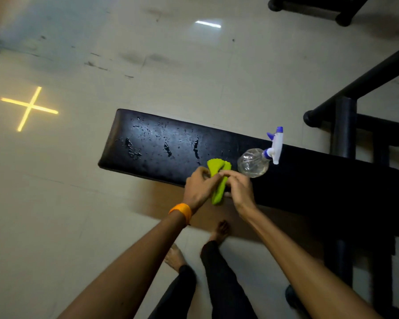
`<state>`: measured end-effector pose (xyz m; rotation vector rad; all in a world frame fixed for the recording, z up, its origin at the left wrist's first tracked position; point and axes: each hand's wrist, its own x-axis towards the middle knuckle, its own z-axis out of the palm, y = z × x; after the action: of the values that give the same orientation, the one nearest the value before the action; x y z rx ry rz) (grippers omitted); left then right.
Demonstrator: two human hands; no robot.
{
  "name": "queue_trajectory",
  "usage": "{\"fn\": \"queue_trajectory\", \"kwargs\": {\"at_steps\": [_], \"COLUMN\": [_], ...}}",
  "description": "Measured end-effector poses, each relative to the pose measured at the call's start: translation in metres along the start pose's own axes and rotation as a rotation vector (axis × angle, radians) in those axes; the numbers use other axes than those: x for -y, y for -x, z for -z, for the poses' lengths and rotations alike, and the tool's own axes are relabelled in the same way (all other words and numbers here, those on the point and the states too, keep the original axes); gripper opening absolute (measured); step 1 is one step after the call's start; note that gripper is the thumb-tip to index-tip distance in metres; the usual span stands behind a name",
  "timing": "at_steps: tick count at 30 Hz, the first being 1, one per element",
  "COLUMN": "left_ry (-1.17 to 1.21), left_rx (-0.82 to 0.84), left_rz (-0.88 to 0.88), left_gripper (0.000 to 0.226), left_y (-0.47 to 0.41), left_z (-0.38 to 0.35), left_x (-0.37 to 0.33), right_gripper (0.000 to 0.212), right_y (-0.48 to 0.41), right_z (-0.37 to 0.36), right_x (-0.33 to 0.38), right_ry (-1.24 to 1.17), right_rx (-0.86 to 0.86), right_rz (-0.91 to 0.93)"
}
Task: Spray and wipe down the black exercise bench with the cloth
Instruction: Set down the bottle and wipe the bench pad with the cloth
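The black exercise bench (161,139) stretches from the middle of the view to the right, and its left end is dotted with water drops. A bright green cloth (218,180) hangs bunched over the bench's near edge. My left hand (199,187) and my right hand (236,187) both pinch it, one on each side. A clear spray bottle (253,162) with a white and blue trigger head lies on its side on the bench, just right of the cloth and untouched.
Black metal frame tubes (355,88) of other gym equipment stand at the right and top right. Pale tiled floor (101,54) surrounds the bench, with a yellow light cross (29,108) at the left. My bare feet (219,231) stand close to the bench's near side.
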<state>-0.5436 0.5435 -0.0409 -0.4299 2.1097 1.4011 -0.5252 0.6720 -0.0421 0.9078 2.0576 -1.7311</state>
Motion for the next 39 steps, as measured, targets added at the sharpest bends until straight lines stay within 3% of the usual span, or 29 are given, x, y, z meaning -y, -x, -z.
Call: {"fn": "queue_trajectory", "kwargs": {"at_steps": [3,5,7,12,14,16,18,21,24,26,29,34,36,39], "left_ry": [-0.071,-0.125,-0.137,-0.085,-0.046,-0.031,-0.083,-0.223,-0.384,-0.567,-0.773,-0.829,-0.868,-0.928], "left_rx": [-0.058,-0.117,-0.14,-0.048,-0.056,-0.102,-0.161,-0.245,-0.294,-0.319,-0.317,-0.253,-0.278,-0.31], "left_rz": [-0.017,-0.04,-0.081,-0.278,-0.259,-0.181,-0.113,-0.068,-0.21,-0.358,-0.496,-0.58,-0.604,-0.627], "left_gripper": [0.046,0.046,0.045,0.029,0.028,0.026,0.028,0.034,0.033,0.034,0.049,0.065,0.067,0.068], "left_y": [-0.016,-0.032,-0.051,-0.104,-0.13,-0.155,-0.175,-0.185,-0.179,-0.181,-0.2,-0.229,-0.233,-0.236], "left_z": [0.033,0.053,0.067,0.09,0.098,0.106,0.116,0.135,0.162,0.188,0.229,0.258,0.254,0.251], "left_x": [0.002,-0.001,-0.007,-0.041,-0.042,-0.032,-0.013,0.022,0.062,0.09,0.129,0.179,0.187,0.192], "right_gripper": [0.052,0.061,0.056,0.017,0.022,0.026,0.027,0.026,0.023,0.035,0.06,0.064,0.063,0.063], "right_y": [-0.016,-0.027,-0.036,-0.046,-0.045,-0.04,-0.038,-0.046,-0.072,-0.107,-0.171,-0.16,-0.138,-0.179], "right_z": [-0.02,-0.028,-0.031,-0.035,-0.044,-0.063,-0.09,-0.129,-0.148,-0.152,-0.156,-0.232,-0.254,-0.217], "right_x": [0.002,0.007,0.014,0.018,0.012,-0.002,-0.019,-0.034,-0.037,-0.033,-0.024,-0.055,-0.067,-0.046], "right_ry": [0.251,0.37,0.481,0.784,0.947,1.077,1.168,1.179,1.043,1.053,1.221,1.138,1.203,1.332], "right_rx": [0.057,0.001,-0.105,-0.326,-0.406,-0.354,-0.142,0.088,-0.094,-0.17,-0.145,-0.413,-0.282,-0.045], "right_rz": [0.206,0.302,0.384,0.464,0.496,0.563,0.623,0.532,0.65,0.689,0.553,0.343,0.47,0.695]}}
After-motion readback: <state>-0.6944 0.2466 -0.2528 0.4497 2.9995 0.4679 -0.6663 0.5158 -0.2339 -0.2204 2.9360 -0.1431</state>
